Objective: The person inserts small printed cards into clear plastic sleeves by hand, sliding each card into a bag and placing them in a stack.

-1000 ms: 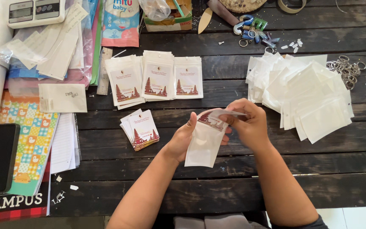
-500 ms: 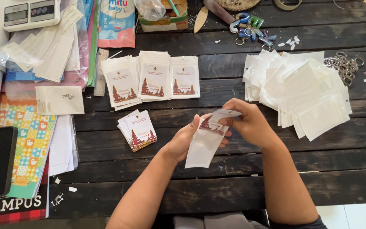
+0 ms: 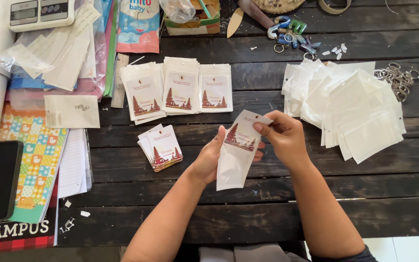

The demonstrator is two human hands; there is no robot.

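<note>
A printed card (image 3: 241, 136) sits partway inside a clear pouch (image 3: 233, 162), held above the dark table (image 3: 267, 213). The left hand (image 3: 212, 157) grips the pouch; the right hand (image 3: 282, 136) pinches its top edge, perhaps pushing the card in. Three filled stacks (image 3: 180, 90) look finished; loose cards (image 3: 161, 148) and many empty pouches (image 3: 350, 111) remain.

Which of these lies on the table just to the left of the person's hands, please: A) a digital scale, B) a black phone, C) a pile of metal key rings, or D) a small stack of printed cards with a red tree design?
D: the small stack of printed cards lies on the dark wooden table beside the left hand, while both hands hold a clear pouch.
</note>
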